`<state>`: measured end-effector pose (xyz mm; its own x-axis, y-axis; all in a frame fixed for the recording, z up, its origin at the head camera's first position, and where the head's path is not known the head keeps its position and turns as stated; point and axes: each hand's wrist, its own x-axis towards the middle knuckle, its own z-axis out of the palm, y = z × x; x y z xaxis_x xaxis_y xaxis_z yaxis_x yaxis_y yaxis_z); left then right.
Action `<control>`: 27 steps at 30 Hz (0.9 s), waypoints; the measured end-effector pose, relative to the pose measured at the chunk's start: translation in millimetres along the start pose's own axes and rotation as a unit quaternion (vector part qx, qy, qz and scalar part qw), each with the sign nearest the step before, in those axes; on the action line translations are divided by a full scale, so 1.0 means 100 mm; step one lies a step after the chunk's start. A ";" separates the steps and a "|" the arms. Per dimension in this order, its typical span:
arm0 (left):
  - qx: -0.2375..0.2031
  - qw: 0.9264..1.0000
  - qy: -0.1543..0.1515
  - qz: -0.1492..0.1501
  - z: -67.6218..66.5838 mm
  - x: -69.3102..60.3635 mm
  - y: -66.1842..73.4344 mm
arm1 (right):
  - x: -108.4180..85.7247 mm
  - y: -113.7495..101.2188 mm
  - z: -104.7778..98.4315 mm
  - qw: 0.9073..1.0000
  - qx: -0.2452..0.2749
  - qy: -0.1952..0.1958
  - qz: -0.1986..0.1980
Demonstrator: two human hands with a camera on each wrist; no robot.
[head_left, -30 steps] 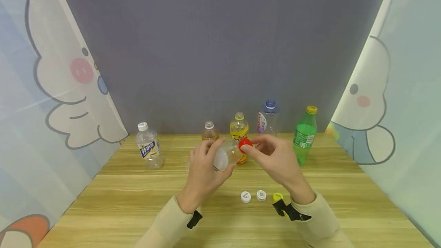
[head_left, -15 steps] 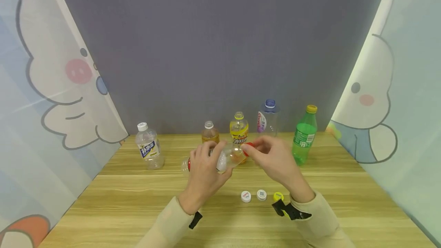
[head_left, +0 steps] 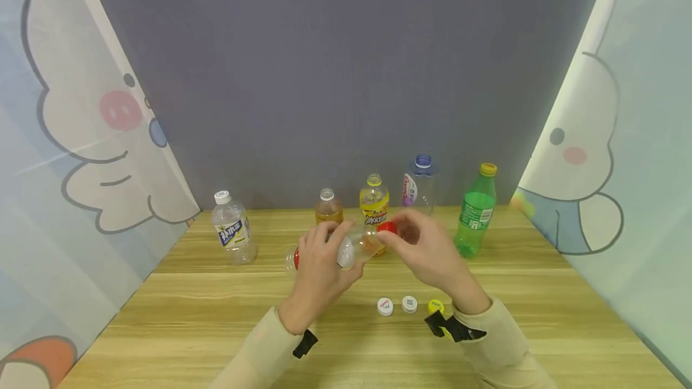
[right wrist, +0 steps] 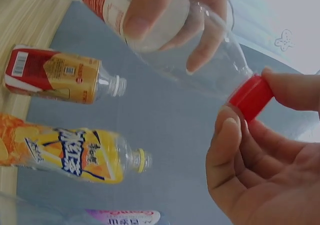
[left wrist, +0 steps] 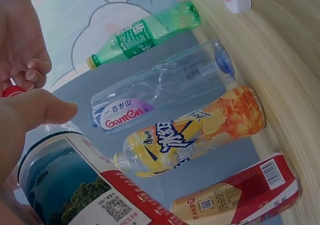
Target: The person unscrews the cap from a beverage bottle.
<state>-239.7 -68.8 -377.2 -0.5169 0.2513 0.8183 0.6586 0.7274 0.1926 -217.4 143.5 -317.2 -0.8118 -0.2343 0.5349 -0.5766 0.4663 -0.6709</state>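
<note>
My left hand (head_left: 319, 275) holds a clear plastic bottle (right wrist: 155, 40) with a red and white label around its body. The bottle is tilted well over, its neck toward the right. Thumb and fingers of my right hand (head_left: 429, 251) pinch a red screw cap (right wrist: 252, 97) at the mouth of that bottle. How far the cap is threaded on cannot be seen. Below the hands, two white caps (head_left: 385, 307) and a yellow cap (head_left: 435, 307) lie on the wooden table (head_left: 205, 329); another yellow piece is partly hidden by the right wrist strap.
Behind the hands stand uncapped bottles: a red and gold one (right wrist: 55, 75), a yellow iced tea bottle (head_left: 374, 203) and a bluish clear one (head_left: 421, 185). A white-capped bottle (head_left: 232, 230) stands left, a yellow-capped green bottle (head_left: 477, 212) right. A grey panel (head_left: 346, 77) rises behind.
The bottle's base has come into view left of my left hand. My right fingers have shifted around the red cap, which stays at the bottle's mouth.
</note>
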 end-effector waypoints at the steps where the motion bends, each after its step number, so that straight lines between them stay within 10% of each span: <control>1: -0.001 1.000 -0.001 0.000 0.00 0.00 0.00 | 0.00 0.01 0.00 1.000 -0.003 -0.003 -0.008; 16: -0.004 0.999 -0.037 -0.014 -0.03 0.03 -0.01 | 0.02 0.06 -0.08 0.987 -0.082 -0.029 -0.134; 27: 0.017 0.999 -0.028 0.001 -0.01 0.00 -0.03 | 0.03 0.04 0.00 0.997 -0.079 0.004 0.023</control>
<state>-241.3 -72.1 -376.9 -0.5460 0.2873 0.7870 0.6414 0.7476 0.1721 -222.2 144.6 -318.2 -0.8363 -0.2018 0.5098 -0.5160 0.6044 -0.6070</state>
